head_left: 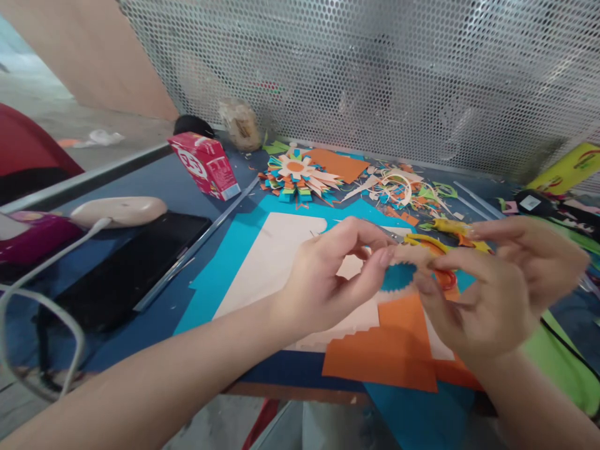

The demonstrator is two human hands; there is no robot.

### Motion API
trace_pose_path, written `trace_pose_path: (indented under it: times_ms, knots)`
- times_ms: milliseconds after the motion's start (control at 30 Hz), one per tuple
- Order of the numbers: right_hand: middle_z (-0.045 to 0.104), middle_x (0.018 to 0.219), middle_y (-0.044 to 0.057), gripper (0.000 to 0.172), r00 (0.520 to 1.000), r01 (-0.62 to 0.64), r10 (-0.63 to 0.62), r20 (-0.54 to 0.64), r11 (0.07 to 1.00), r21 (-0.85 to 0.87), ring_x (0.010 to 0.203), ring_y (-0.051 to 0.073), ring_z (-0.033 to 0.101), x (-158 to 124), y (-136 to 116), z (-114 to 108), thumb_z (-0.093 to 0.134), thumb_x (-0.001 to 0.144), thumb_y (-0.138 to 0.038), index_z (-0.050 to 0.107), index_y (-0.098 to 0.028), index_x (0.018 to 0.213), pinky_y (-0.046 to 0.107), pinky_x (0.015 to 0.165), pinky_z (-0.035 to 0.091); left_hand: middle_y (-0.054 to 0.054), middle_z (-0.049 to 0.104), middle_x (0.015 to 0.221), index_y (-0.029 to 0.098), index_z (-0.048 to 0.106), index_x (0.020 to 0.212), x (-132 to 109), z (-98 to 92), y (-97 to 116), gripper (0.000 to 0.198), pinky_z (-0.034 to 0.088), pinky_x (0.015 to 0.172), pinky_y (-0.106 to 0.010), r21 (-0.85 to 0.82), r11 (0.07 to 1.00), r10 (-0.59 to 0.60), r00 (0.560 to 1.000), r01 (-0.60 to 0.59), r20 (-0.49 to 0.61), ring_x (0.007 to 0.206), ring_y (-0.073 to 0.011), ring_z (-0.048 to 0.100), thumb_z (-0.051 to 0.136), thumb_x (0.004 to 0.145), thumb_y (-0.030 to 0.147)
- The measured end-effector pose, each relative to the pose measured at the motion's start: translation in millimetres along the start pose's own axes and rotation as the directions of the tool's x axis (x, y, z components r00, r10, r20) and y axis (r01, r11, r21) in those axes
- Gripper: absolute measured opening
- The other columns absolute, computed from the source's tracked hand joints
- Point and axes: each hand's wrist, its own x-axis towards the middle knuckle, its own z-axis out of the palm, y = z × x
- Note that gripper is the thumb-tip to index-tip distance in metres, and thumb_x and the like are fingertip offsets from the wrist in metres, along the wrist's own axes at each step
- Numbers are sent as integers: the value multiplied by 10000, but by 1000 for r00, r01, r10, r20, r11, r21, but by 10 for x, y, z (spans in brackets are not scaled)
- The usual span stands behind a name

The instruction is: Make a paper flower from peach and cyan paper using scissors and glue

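My left hand [328,281] and my right hand [497,287] meet above the table, both pinching a small pale fringed paper strip [412,255] curled into a ring. Through the ring shows blue paper. Under my hands lie a cream sheet [272,262], an orange sheet [384,356] with a stepped cut edge, and a blue sheet [220,275]. Yellow-handled scissors [424,240] lie just behind my fingers. A layered paper flower [297,175] in orange, cream, blue and green sits further back.
A red carton [206,165] stands at the back left. A black tablet [126,269], a beige charger [117,211] with a white cable and a metal ruler [197,247] lie left. Paper scraps [403,190] litter the back right before a perforated metal screen [375,75]. Green fabric [562,362] lies right.
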Motion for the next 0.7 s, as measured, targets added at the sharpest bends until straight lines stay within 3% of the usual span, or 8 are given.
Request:
trace_pose_path:
  times_ms: [67, 200, 400, 533, 700]
  knots:
    - [551, 871, 62, 100, 998, 28, -25, 62, 999, -46, 883, 241, 554, 16, -16, 16, 608, 742, -348, 572, -257, 723, 395, 709, 455, -24, 644, 792, 190, 486, 856, -15, 8, 8, 25, 511, 577, -209, -19, 1000, -12, 1000, 12, -3, 713, -110, 632, 465, 847, 201]
    - [538, 900, 64, 57, 987, 105, -92, 133, 990, -95, 872, 220, 544, 53, -41, 43, 560, 780, -310, 576, -255, 782, 409, 771, 430, -38, 658, 887, 212, 431, 1071, -27, 6, 20, 218, 521, 563, -204, -74, 997, -34, 998, 38, 45, 751, -121, 654, 459, 856, 203]
    - [560, 902, 61, 51, 982, 148, -122, 147, 972, -181, 876, 224, 529, 48, -13, 41, 535, 784, -253, 578, -260, 757, 415, 770, 414, -44, 653, 960, 244, 365, 1214, -26, -12, 12, 500, 551, 657, -246, -146, 989, -16, 988, 39, 151, 788, -140, 651, 601, 774, 220]
    - [569, 902, 39, 74, 979, 185, -164, 121, 963, -196, 864, 207, 515, 62, 13, 43, 570, 748, -199, 572, -273, 739, 400, 786, 404, 0, 669, 930, 313, 293, 1295, -21, -19, -1, 620, 553, 716, -268, -77, 997, 26, 979, -11, 201, 787, -136, 651, 588, 774, 149]
    - [547, 821, 26, 117, 953, 286, -254, 167, 933, -216, 758, 164, 474, 113, 59, 35, 573, 730, -149, 536, -256, 697, 341, 738, 408, 2, 630, 1051, 355, 204, 1341, -26, -25, -13, 668, 539, 776, -266, 41, 996, 72, 973, -83, 218, 899, -139, 641, 498, 805, 84]
